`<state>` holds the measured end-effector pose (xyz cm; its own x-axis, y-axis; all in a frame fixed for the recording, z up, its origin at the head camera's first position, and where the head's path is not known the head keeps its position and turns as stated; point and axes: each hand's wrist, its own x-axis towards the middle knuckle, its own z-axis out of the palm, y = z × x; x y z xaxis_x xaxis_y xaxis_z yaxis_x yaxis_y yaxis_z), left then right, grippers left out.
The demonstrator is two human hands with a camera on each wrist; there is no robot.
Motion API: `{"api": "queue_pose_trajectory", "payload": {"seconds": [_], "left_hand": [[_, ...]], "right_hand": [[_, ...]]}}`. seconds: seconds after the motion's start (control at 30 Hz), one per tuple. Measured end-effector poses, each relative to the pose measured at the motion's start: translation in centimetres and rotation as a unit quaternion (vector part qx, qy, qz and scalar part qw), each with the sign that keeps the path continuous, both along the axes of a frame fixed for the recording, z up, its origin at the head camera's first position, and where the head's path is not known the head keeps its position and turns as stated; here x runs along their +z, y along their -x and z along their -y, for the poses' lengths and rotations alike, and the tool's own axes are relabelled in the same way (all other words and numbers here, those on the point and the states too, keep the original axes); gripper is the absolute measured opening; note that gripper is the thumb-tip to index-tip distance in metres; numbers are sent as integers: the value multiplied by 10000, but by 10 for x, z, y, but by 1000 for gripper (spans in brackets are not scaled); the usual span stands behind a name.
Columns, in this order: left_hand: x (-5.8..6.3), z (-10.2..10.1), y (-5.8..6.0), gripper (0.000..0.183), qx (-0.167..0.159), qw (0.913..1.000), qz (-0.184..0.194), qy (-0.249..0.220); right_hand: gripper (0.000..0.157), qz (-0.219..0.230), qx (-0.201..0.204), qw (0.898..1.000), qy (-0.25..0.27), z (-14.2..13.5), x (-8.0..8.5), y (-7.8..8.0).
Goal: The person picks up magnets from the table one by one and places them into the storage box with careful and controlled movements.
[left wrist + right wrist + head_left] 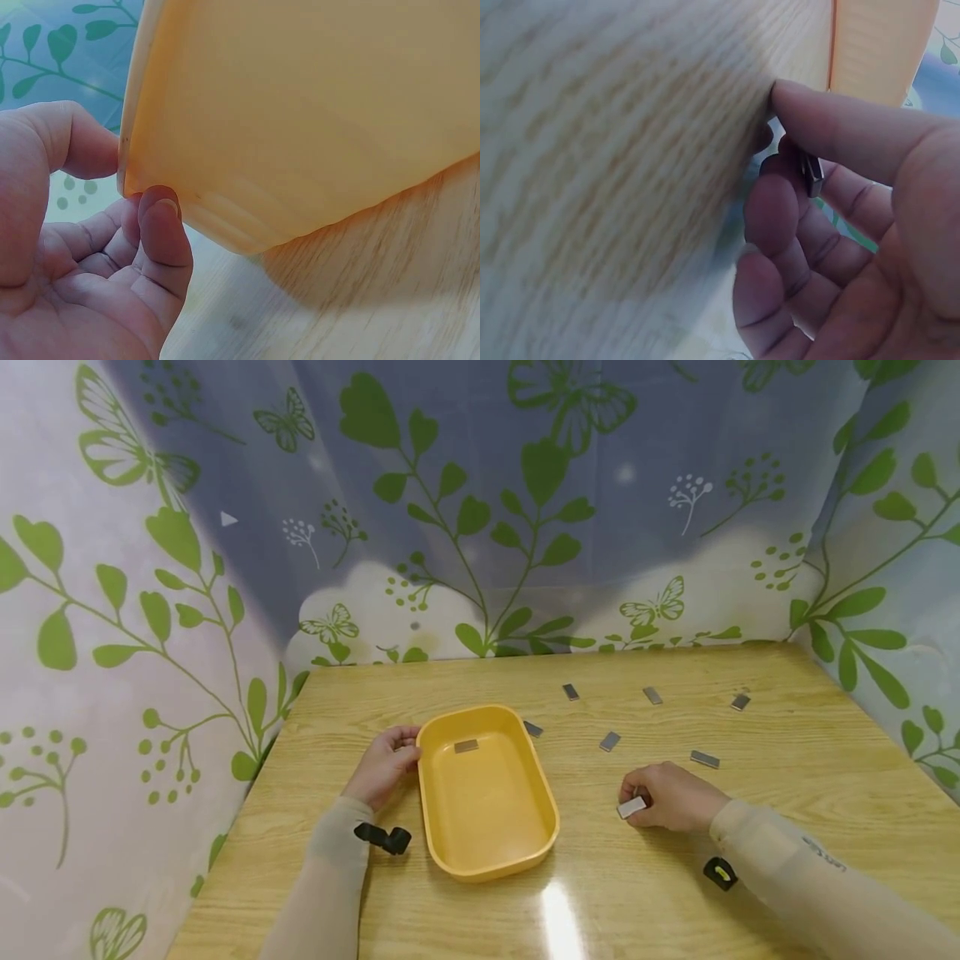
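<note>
A yellow plastic tray (491,810) with rounded corners stands on the table. My left hand (384,768) holds its left side; the left wrist view has thumb and fingertips pinching the rim (129,112). Inside the tray, near its far end, lies one small flat rectangular metal piece (466,746). To the right of the tray, close over the tabletop, my right hand (675,797) pinches another small silver rectangular piece (631,807). From the right wrist, only a dark edge of that piece (812,176) shows between thumb and curled fingers.
Several similar grey pieces lie scattered on the wooden table (787,827), among them one beyond the right hand (705,759) and one farther back (571,692). Another piece (532,728) sits right by the tray's far right side. A leaf-patterned cloth (480,527) hangs behind.
</note>
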<state>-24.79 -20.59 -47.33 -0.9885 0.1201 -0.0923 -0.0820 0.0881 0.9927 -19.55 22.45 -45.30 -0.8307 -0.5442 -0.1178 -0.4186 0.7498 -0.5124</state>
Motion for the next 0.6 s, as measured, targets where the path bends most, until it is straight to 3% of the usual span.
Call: {"api": "queue_pose_trajectory", "payload": {"seconds": [0.27,0.6], "left_hand": [[1,0,-1,36,3,10000,4,25],[-1,0,1,36,11,10000,-7,16]], "right_hand": [[13,-376,70,9993,50,2,0,-1],[14,-348,-165,9992,128,5,-1,-3]]}}
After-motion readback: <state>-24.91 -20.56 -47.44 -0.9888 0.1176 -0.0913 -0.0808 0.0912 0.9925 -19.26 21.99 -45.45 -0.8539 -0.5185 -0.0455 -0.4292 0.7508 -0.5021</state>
